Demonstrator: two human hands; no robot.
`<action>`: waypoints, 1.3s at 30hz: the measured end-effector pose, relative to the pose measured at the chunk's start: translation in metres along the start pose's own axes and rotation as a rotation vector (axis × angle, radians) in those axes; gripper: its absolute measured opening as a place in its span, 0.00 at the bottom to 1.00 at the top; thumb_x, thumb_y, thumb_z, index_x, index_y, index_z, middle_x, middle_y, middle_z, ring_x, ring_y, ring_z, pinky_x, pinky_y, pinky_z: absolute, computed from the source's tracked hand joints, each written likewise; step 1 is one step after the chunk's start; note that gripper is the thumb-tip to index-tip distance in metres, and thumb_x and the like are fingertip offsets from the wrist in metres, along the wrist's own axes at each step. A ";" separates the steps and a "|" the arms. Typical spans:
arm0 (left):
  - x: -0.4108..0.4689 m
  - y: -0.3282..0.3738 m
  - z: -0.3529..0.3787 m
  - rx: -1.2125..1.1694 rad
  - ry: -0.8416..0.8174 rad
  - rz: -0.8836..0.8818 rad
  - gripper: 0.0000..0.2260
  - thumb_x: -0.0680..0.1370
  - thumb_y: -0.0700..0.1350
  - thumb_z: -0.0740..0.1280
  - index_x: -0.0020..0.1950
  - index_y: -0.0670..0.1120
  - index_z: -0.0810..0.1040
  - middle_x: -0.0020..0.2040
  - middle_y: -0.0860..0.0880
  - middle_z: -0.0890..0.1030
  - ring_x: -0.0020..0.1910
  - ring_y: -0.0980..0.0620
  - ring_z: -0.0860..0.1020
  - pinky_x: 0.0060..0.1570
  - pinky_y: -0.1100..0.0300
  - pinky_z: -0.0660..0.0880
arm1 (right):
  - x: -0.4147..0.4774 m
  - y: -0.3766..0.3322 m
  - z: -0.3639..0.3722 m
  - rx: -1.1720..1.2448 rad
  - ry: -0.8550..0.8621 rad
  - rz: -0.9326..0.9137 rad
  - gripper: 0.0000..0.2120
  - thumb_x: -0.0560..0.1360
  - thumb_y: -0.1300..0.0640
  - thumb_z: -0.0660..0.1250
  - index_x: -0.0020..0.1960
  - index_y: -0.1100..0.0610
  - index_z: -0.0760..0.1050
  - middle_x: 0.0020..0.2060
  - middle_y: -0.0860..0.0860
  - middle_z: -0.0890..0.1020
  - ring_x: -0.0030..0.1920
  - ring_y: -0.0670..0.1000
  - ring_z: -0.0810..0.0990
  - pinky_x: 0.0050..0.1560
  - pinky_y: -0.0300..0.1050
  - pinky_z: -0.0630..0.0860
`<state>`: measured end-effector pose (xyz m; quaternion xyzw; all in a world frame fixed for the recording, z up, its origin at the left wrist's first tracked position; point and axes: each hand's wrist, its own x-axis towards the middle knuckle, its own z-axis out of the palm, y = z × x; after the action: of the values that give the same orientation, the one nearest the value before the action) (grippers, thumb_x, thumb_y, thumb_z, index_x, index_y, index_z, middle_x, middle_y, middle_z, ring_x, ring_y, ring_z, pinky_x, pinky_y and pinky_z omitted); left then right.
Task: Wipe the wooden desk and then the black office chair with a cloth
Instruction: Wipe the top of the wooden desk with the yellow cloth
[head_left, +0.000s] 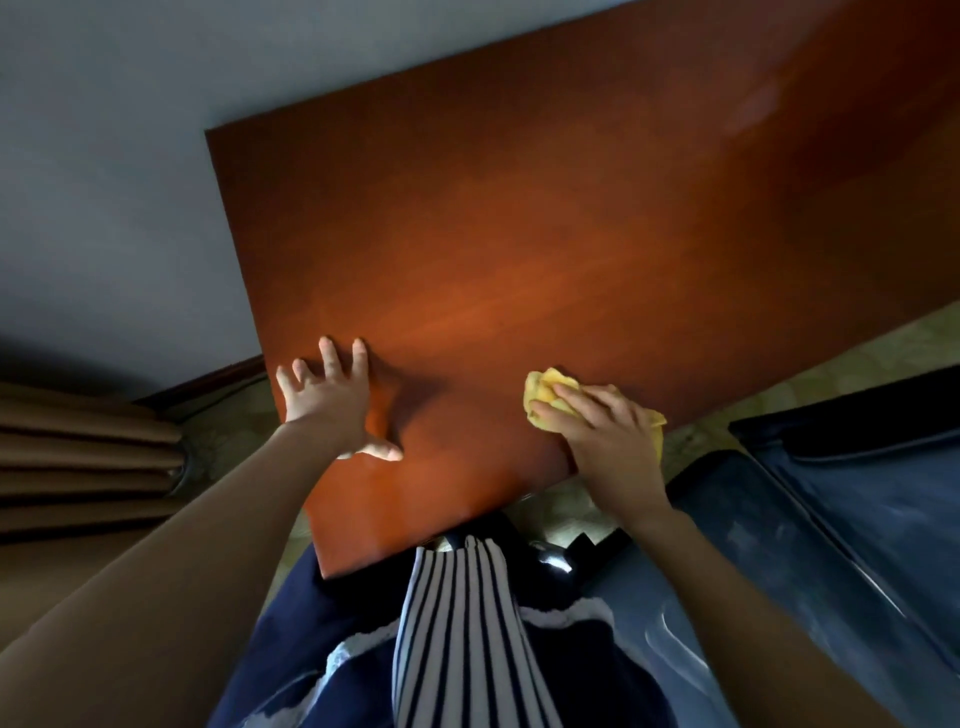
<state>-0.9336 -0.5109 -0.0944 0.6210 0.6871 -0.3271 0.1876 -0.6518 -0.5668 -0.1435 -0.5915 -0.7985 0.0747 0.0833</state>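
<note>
The right hand (602, 431) is pressing a bunched yellow cloth (543, 395) flat against the wooden desk (519, 234), close to its near edge. The fingers are lying spread over the cloth rather than gripping it, likely so the palm's weight goes into the wipe. The left hand (324, 400) is resting wide and flat, holding nothing, near the desk's left edge, apparently bracing the body. The dark shape at lower right is probably the black office chair (831, 519), waiting its turn.
</note>
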 end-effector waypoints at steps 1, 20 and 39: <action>0.000 0.000 0.000 0.007 0.000 -0.001 0.63 0.60 0.71 0.71 0.75 0.46 0.31 0.76 0.37 0.37 0.74 0.31 0.48 0.71 0.37 0.47 | -0.002 0.010 -0.002 0.021 0.030 0.067 0.20 0.73 0.58 0.63 0.61 0.42 0.76 0.61 0.45 0.78 0.59 0.56 0.75 0.56 0.54 0.69; -0.002 0.005 0.002 0.029 0.043 0.035 0.63 0.60 0.72 0.69 0.75 0.44 0.32 0.76 0.36 0.39 0.74 0.31 0.50 0.69 0.34 0.44 | 0.064 0.091 -0.023 0.160 0.130 1.013 0.23 0.80 0.61 0.54 0.70 0.41 0.66 0.74 0.45 0.62 0.72 0.58 0.56 0.69 0.57 0.54; 0.041 -0.119 0.023 -0.136 0.271 0.734 0.33 0.78 0.61 0.57 0.78 0.51 0.48 0.78 0.44 0.46 0.74 0.39 0.50 0.72 0.39 0.48 | -0.011 -0.245 0.042 0.055 0.111 0.530 0.15 0.76 0.54 0.63 0.60 0.45 0.78 0.63 0.47 0.77 0.60 0.60 0.74 0.58 0.59 0.69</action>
<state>-1.0600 -0.4990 -0.1123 0.8490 0.4581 -0.1073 0.2405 -0.8861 -0.6486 -0.1319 -0.7807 -0.6076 0.0828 0.1205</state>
